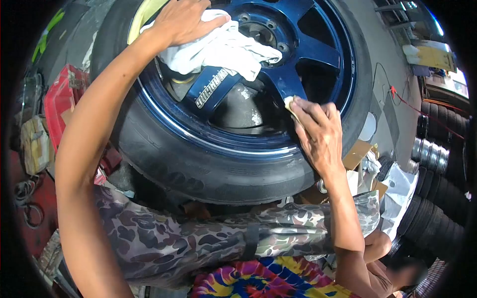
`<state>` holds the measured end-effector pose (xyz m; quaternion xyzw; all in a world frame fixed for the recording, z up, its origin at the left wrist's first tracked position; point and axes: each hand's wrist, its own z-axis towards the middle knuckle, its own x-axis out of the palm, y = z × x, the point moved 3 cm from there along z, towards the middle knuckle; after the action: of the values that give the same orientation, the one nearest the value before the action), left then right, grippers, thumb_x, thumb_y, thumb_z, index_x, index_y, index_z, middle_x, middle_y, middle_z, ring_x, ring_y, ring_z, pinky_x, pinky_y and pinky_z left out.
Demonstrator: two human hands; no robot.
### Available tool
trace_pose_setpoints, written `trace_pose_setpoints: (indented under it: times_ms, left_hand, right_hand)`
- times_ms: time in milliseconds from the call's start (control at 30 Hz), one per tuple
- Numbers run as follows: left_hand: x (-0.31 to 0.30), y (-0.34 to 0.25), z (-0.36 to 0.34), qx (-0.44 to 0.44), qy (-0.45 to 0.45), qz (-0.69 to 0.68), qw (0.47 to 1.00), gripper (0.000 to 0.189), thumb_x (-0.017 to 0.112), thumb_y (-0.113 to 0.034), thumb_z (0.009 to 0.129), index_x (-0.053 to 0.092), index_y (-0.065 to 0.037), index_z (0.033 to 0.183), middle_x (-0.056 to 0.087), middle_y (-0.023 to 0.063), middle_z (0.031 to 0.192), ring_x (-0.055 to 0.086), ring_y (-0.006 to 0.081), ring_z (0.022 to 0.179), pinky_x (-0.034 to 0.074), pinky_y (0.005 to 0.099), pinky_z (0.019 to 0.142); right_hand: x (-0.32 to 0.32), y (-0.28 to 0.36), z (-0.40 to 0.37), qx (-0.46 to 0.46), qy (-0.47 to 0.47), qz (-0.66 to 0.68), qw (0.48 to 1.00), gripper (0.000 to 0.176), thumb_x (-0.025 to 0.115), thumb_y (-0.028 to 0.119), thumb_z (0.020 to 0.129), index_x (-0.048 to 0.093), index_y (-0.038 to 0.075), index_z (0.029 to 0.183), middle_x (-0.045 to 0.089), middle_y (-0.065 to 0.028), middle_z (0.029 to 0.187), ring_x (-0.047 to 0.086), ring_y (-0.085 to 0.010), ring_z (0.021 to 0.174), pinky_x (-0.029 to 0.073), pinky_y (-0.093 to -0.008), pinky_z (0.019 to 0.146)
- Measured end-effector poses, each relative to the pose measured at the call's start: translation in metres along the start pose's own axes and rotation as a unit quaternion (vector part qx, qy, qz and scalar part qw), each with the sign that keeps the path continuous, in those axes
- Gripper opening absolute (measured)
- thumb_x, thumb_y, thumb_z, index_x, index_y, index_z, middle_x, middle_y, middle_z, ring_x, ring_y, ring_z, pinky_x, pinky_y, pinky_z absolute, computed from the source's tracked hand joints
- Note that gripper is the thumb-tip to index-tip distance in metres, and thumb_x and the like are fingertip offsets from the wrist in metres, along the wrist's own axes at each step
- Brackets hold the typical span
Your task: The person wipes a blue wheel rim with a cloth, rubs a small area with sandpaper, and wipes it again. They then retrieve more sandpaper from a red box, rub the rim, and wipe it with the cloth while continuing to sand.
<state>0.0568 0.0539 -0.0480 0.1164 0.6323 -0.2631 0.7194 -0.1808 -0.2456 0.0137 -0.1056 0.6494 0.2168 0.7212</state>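
Note:
A dark blue alloy wheel [278,82] with a black tyre [223,174] lies face up in front of me. My left hand [186,22] rests at the far left of the rim, its thumb stretched over a bunched white cloth [218,52]; its other fingers are partly cut off by the frame's top edge. The cloth covers part of the hub and spokes. My right hand [320,129] pinches a small pale yellow sponge [289,103] against the lower right spoke. White lettering [211,88] marks the lower left spoke. A yellow surface [141,20] shows beside my left wrist.
Stacked black tyres [432,223] stand at the right, with shiny metal rims [430,154] above them. A red plastic container [62,99] is at the left. An open cardboard box [357,154] sits beyond my right wrist. Another person [382,278] is partly visible at the lower right.

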Motion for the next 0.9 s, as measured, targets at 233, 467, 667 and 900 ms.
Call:
trace_pose_setpoints:
  times_ms: [233, 467, 667, 900]
  left_hand:
    - [0.008, -0.003, 0.007, -0.059, 0.012, -0.007, 0.998, 0.079, 0.058, -0.067, 0.097, 0.078, 0.009, 0.108, 0.076, 0.0337, 0.11, 0.073, 0.0471, 0.108, 0.056, 0.0537, 0.099]
    - [-0.005, -0.01, 0.004, -0.08, 0.054, -0.033, 0.995, 0.077, 0.058, -0.065, 0.096, 0.078, 0.009, 0.106, 0.076, 0.0333, 0.109, 0.073, 0.0463, 0.109, 0.055, 0.0533, 0.1]
    - [-0.008, -0.013, 0.007, -0.067, 0.04, -0.007, 0.997, 0.073, 0.06, -0.063, 0.095, 0.078, 0.008, 0.105, 0.076, 0.0327, 0.109, 0.073, 0.0461, 0.108, 0.055, 0.0535, 0.099]
    - [-0.007, -0.014, 0.007, -0.071, 0.04, -0.02, 0.996, 0.072, 0.061, -0.062, 0.094, 0.078, 0.007, 0.104, 0.076, 0.0322, 0.109, 0.073, 0.0453, 0.107, 0.055, 0.0535, 0.098]
  right_hand:
    - [-0.002, 0.003, -0.001, -0.009, -0.005, -0.002, 1.0, 0.045, 0.081, 0.011, 0.086, 0.076, 0.009, 0.13, 0.071, 0.0003, 0.13, 0.056, -0.0252, 0.098, 0.046, -0.0391, 0.086]
    - [-0.002, 0.01, -0.001, -0.023, 0.015, -0.006, 1.0, 0.048, 0.081, 0.011, 0.085, 0.074, 0.01, 0.132, 0.069, 0.0005, 0.132, 0.055, -0.0249, 0.097, 0.045, -0.0398, 0.085]
    - [-0.002, 0.014, 0.011, -0.018, 0.014, 0.008, 1.0, 0.044, 0.081, 0.011, 0.087, 0.076, 0.009, 0.131, 0.071, -0.0009, 0.133, 0.056, -0.026, 0.096, 0.045, -0.0399, 0.083]
    - [-0.002, 0.009, 0.003, 0.003, 0.006, -0.008, 1.0, 0.05, 0.083, 0.011, 0.083, 0.076, 0.01, 0.132, 0.071, 0.0001, 0.132, 0.056, -0.0256, 0.097, 0.045, -0.0397, 0.085]
